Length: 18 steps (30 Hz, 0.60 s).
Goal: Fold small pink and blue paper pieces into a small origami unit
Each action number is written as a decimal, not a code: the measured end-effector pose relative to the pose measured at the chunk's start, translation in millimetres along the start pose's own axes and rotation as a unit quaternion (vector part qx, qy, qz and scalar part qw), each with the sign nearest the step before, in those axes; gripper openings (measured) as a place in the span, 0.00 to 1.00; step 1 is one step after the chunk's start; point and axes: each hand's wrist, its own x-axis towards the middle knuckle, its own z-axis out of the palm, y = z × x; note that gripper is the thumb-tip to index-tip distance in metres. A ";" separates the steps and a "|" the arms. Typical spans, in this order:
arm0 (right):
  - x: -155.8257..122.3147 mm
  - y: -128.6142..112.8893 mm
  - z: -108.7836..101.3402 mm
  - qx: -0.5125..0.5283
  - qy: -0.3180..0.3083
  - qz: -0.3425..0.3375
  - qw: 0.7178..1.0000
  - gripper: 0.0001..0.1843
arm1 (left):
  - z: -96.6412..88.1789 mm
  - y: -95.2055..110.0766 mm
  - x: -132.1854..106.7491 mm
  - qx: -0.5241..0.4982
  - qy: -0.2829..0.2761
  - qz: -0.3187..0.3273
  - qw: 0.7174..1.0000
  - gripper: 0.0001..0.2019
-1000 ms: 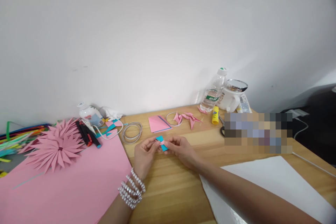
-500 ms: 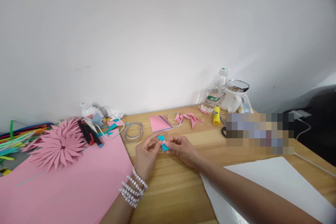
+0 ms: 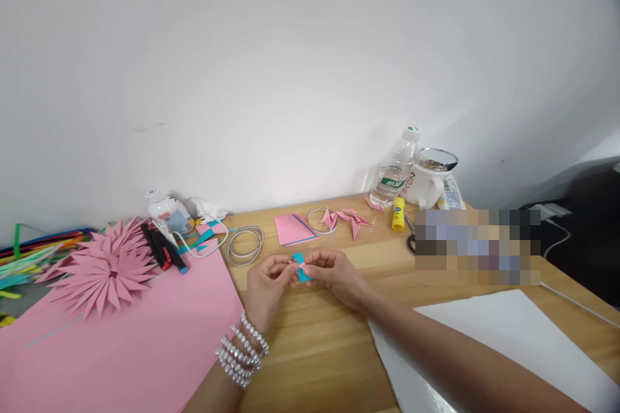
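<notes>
Between both hands, over the wooden table [image 3: 329,348], is a small folded piece of blue and pink paper [image 3: 303,273]. My left hand [image 3: 270,276], with pearl-like bracelets [image 3: 237,352] at its wrist, pinches the paper's left side. From the right, my right hand [image 3: 334,272] pinches the same piece, thumb laid toward its middle. The fingers cover part of the folds. Just beyond the hands lie pink and blue paper squares [image 3: 293,230]. Folded pink paper pieces [image 3: 356,222] rest to their right, beside a ring of cord [image 3: 316,222].
Pink paper stars [image 3: 104,271], markers [image 3: 162,246] and a coiled cable [image 3: 243,246] are on the left, around a large pink sheet [image 3: 126,361]. A water bottle [image 3: 391,174], mug [image 3: 426,184], glue stick [image 3: 398,214], scissors [image 3: 411,242] and white board [image 3: 494,329] are on the right.
Both hands keep their pinch on the folded paper, which has turned slightly. My left hand has shifted a little to the left. The whole view has moved very slightly.
</notes>
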 end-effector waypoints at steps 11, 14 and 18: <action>2.0 -2.5 -2.1 -0.084 -0.010 -0.050 0.995 0.17 | -2.3 -2.0 3.0 0.008 -0.049 -0.007 0.999 0.13; 2.7 -1.6 -3.5 -0.096 -0.012 -0.054 0.994 0.18 | -3.0 -2.7 2.6 0.015 -0.061 -0.007 0.998 0.13; 3.6 0.2 -3.2 -0.128 -0.002 -0.072 0.989 0.17 | -3.4 -2.0 2.7 0.011 -0.077 -0.045 0.996 0.13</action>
